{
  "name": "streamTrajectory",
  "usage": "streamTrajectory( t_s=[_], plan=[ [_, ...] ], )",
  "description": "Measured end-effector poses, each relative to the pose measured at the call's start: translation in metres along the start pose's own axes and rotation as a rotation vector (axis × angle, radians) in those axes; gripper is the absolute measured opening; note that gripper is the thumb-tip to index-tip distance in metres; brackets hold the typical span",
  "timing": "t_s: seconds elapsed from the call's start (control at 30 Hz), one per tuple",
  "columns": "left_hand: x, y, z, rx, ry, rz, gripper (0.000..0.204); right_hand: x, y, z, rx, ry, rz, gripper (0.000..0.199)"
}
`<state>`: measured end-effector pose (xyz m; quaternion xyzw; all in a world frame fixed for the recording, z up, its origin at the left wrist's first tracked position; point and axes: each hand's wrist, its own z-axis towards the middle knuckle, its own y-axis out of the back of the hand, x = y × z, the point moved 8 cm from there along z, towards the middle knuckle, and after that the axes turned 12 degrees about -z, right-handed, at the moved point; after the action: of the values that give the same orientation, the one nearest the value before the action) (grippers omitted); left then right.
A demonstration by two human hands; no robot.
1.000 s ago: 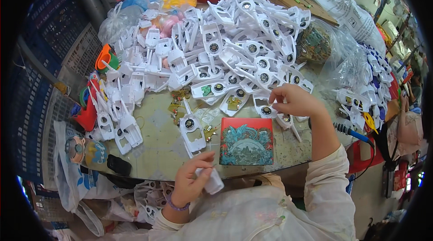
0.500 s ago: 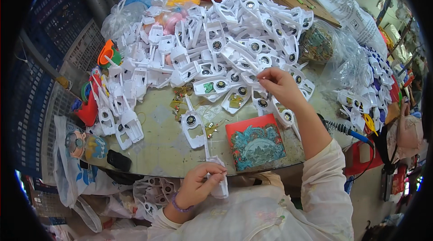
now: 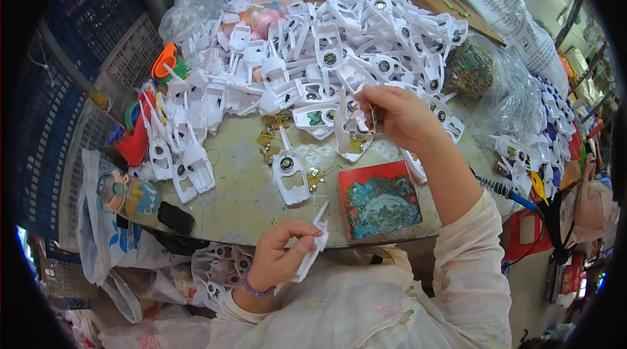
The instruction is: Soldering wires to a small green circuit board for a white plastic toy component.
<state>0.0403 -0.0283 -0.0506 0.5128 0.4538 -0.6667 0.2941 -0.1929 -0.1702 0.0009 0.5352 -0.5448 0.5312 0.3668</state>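
My left hand (image 3: 285, 252), low at the table's front edge, grips a white plastic shell (image 3: 316, 251) with a thin stem pointing up. Its fingers are closed on the shell's side. Over the front of the heap, my right hand (image 3: 401, 114) pinches the upper end of a white plastic casing (image 3: 345, 128), which stands tilted with its lower end near the table. A small dark strip shows under the right fingers; its kind is unclear. Between the hands, a white casing with a round speaker (image 3: 287, 163) lies flat beside small circuit boards with wires (image 3: 315, 178).
A large heap of white casings (image 3: 330, 39) covers the table's back. A red box with a teal pattern (image 3: 382, 202) sits at the front, with a blue-handled soldering iron (image 3: 513, 195) to its right. At left are a black phone-like object (image 3: 175, 218) and a drinking bottle (image 3: 140, 195).
My right hand has come slightly left and down, and a casing there is now raised and tilted. The shell in my left hand has turned, its stem now slanting up right. The view has shifted slightly.
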Motion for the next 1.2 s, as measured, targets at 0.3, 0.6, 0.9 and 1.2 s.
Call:
streamTrajectory(
  t_s=[0.3,0.6,0.9,1.2],
  plan=[
    [-0.017,-0.020,0.029,0.021,-0.172,0.088,0.007,0.014,-0.038,-0.084,0.229,0.054,-0.121,0.051],
    [-0.005,-0.035,0.045,0.059,-0.050,-0.186,0.011,-0.005,-0.035,-0.122,0.256,0.064,-0.417,0.033],
    [0.016,0.002,0.025,-0.085,0.057,-0.001,0.011,-0.008,-0.055,-0.122,0.149,0.487,-1.294,0.030],
    [-0.030,-0.016,0.000,-0.115,-0.317,0.296,0.008,-0.009,-0.055,-0.152,-0.366,0.671,-1.458,0.031]
  ],
)
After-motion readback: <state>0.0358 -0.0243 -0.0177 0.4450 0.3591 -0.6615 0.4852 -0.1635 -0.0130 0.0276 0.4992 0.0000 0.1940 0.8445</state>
